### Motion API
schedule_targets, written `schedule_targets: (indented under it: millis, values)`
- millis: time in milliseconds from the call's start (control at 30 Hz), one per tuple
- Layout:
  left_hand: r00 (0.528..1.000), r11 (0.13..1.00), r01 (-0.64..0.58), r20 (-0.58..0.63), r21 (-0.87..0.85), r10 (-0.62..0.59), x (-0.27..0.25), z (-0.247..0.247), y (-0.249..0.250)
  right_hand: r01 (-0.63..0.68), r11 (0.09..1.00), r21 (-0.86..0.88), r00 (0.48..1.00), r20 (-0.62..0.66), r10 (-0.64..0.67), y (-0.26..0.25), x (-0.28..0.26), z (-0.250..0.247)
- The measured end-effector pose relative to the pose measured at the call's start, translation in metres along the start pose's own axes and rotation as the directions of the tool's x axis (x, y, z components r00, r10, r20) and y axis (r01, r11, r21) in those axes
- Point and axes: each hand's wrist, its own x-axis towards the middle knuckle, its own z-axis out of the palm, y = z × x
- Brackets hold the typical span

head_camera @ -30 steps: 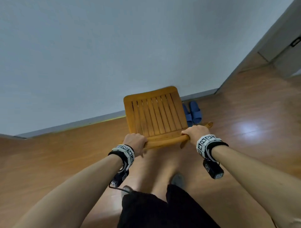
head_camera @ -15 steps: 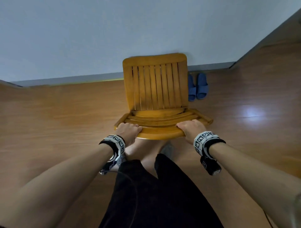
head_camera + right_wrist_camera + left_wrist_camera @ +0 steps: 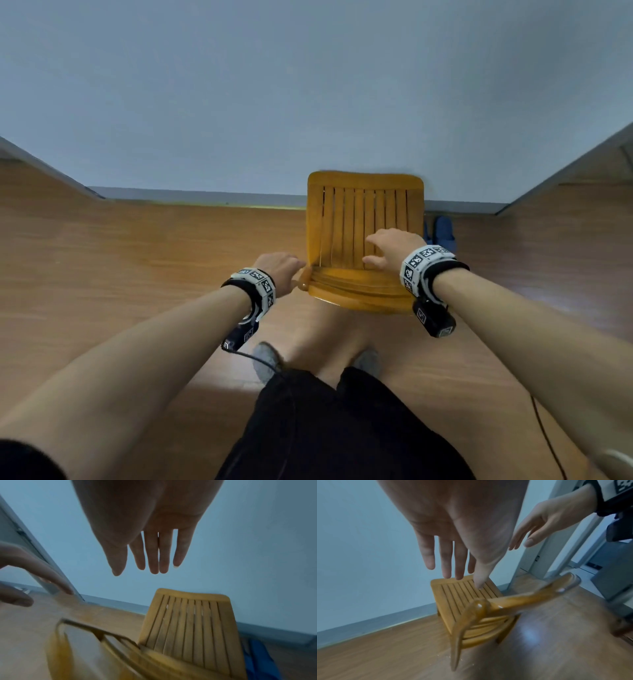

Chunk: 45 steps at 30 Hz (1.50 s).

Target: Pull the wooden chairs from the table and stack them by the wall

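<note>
A wooden chair [image 3: 363, 233] with a slatted seat stands on the floor against the pale wall [image 3: 308, 85]; its curved backrest faces me. In the wrist views the chair [image 3: 467, 601] [image 3: 188, 626] lies below both hands. My left hand [image 3: 281, 270] hovers at the backrest's left end with straight fingers [image 3: 447, 561], holding nothing. Above the seat hangs my right hand [image 3: 390, 250], fingers [image 3: 154, 555] spread and apart from the wood. Only this one chair is in view.
Blue slippers [image 3: 442, 233] lie by the skirting just right of the chair. Wooden floor [image 3: 154, 274] stretches to the left. A door frame [image 3: 556, 534] stands at the right. A thin cable [image 3: 548, 442] runs along the floor at lower right.
The chair has gone from being carried by its backrest to standing against the wall. Both hands have let go of the backrest and opened.
</note>
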Motion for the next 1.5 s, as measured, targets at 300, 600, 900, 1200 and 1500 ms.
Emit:
schedule_targets:
  millis: [300, 600, 900, 1200, 1500]
  values:
    - [0.933, 0.949, 0.311, -0.174, -0.048, -0.315, -0.128, -0.085, -0.184, 0.072, 0.985, -0.16, 0.98, -0.172, -0.099, -0.169, 0.07, -0.129]
    - [0.634, 0.712, 0.647, -0.326, -0.274, -0.702, -0.344, -0.119, -0.376, 0.326, 0.907, -0.265, 0.856, -0.324, -0.402, -0.444, 0.154, -0.268]
    - [0.251, 0.297, 0.839, -0.16, -0.456, -0.955, -0.526, -0.046, -0.484, 0.606, 0.686, -0.403, 0.659, -0.229, -0.717, -0.706, 0.208, -0.297]
    - [0.01, 0.006, 0.88, 0.006, -0.475, -1.0, -0.627, -0.002, -0.619, 0.762, 0.406, -0.504, 0.445, -0.047, -0.894, -0.945, 0.285, -0.297]
    - [-0.222, -0.267, 0.795, 0.149, -0.544, -0.964, -0.731, 0.056, -0.743, 0.828, 0.121, -0.547, 0.256, 0.177, -0.95, -1.2, 0.327, -0.302]
